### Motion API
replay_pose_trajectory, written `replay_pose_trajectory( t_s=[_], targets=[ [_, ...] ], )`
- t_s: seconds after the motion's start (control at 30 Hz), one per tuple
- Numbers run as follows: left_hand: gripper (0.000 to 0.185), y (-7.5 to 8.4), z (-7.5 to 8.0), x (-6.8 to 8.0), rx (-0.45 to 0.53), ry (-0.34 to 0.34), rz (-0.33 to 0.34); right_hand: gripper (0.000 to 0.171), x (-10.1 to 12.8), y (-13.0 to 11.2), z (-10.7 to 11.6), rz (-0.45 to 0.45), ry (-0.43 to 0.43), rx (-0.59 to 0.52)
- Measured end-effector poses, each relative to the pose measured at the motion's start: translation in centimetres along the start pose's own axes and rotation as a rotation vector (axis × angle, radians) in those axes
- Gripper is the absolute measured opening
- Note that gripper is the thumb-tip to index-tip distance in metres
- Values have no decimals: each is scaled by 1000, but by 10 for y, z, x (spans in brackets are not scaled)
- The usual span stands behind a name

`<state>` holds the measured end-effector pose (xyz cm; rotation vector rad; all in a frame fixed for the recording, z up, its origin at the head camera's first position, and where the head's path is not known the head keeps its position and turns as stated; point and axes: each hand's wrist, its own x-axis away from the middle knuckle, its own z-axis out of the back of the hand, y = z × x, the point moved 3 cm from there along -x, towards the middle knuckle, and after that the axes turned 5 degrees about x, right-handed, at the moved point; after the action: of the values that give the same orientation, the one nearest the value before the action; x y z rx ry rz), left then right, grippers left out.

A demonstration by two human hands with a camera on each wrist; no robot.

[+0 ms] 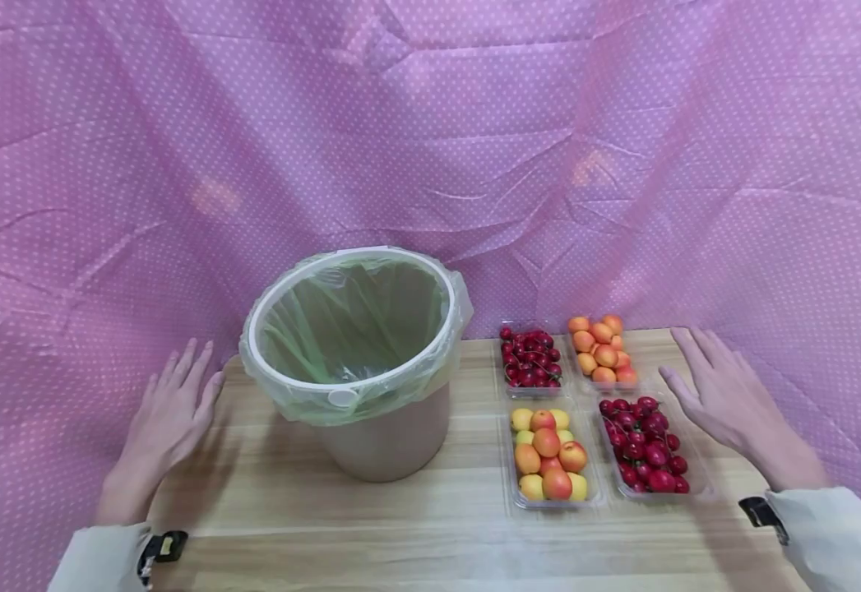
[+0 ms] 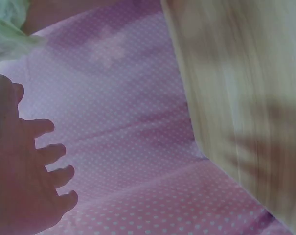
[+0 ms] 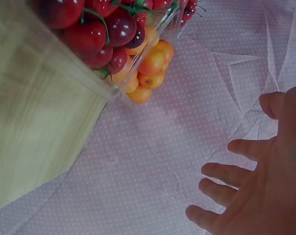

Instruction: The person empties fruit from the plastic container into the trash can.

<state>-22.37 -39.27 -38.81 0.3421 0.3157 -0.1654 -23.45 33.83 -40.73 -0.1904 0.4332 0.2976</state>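
Observation:
My left hand [image 1: 173, 415] is held out at the left of the table, fingers straight, holding nothing. Nearest to it stands a round bin [image 1: 381, 444] lined with a thin green plastic bag [image 1: 293, 329]. Out at the right, my right hand [image 1: 729, 395] is likewise straight-fingered and holds nothing. Beside it are clear plastic boxes of fruit: dark red cherries [image 1: 648, 448] in the nearer right box, more cherries [image 1: 530, 359] at the back left, small orange fruits [image 1: 604, 353] at the back right, and yellow-red fruits [image 1: 548, 456] at the front left.
The wooden table [image 1: 430, 534] carries the bin and the boxes. Behind it and along both sides hangs a pink dotted cloth [image 1: 430, 164]. The table's edge [image 2: 189, 103] shows in the left wrist view, with cloth beyond it.

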Motion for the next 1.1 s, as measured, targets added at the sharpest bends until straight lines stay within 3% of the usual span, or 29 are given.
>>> replay_pose_trajectory(
  t_s=[0.1, 0.3, 0.57, 0.8, 0.97, 1.1],
  targets=[
    [59, 5, 1, 4, 62, 27, 6, 60, 5, -2, 3, -8, 26, -35],
    [56, 24, 5, 7, 253, 93, -20, 60, 22, -5, 10, -111, 8, -138],
    [52, 48, 11, 9, 398, 222, -57, 57, 40, -13, 19, -133, 86, -227],
    [49, 74, 14, 15, 544, 308, -18, 58, 53, -20, 19, -141, 139, -265],
    [49, 94, 14, 19, 691, 344, -18, 56, 68, -22, 13, -133, 194, -308],
    [48, 107, 12, 19, 839, 369, 38, 56, 78, -21, 5, -135, 214, -354]
  ],
)
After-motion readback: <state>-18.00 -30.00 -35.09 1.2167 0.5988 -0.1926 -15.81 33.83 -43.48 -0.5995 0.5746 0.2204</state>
